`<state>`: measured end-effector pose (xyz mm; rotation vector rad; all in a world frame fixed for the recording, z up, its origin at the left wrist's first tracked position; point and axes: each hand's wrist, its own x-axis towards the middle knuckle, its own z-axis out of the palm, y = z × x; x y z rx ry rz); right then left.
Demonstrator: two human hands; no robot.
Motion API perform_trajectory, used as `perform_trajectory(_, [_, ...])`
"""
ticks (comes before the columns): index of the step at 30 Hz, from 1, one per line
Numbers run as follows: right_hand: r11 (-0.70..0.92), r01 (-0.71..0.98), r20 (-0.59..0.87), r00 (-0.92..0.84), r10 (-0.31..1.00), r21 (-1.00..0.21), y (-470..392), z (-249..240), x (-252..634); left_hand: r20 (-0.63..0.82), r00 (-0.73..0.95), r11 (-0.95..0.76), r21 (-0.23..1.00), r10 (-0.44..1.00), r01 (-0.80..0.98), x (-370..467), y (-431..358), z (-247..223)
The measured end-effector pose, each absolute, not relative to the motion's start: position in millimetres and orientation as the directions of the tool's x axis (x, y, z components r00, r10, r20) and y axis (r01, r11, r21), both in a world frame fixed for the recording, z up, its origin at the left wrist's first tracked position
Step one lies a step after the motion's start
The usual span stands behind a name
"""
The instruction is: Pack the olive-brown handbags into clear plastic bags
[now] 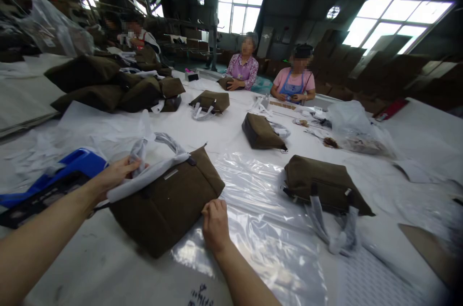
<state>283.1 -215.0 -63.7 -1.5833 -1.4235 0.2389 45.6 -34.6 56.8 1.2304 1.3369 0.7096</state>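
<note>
A dark olive handbag point(170, 200) is tilted on the table in front of me, its two handles wrapped in white film. My left hand point(121, 171) is closed around one wrapped handle point(139, 152). At the bag's right side, my right hand point(216, 224) is curled with its fingers pinching the edge. Clear plastic bags point(260, 238) lie flat beneath and to the right of the handbag. Another olive handbag point(321, 180) lies on its side farther right, its wrapped handles toward me.
A blue tape dispenser-like object point(75, 166) sits at left. Behind it is a pile of olive bags point(87, 74). More handbags point(262, 130) lie mid-table. Across the table, one person point(244, 67) touches a bag; another person point(294, 79) handles something small. A filled plastic bag point(358, 125) stands at right.
</note>
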Motion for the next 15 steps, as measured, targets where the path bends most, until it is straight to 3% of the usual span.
perform_trajectory(4, [0.094,0.326,0.275,0.571,0.773,-0.941,-224,-65,292,-0.372,0.198,0.323,0.916,0.907,0.237,38,-35,52])
perform_trajectory(6, [0.119,0.225,0.231,0.58,0.781,-0.967,-225,-59,292,-0.369,0.204,0.322,0.919,0.907,0.229,37,-38,51])
perform_trajectory(9, [0.182,0.237,0.273,0.446,0.852,-0.954,-220,-40,282,-0.349,0.221,0.3,0.927,0.911,0.225,42,-46,53])
perform_trajectory(15, [0.315,0.459,0.425,0.157,0.891,-0.831,-199,-10,257,-0.281,0.22,0.237,0.949,0.934,0.208,59,-71,72])
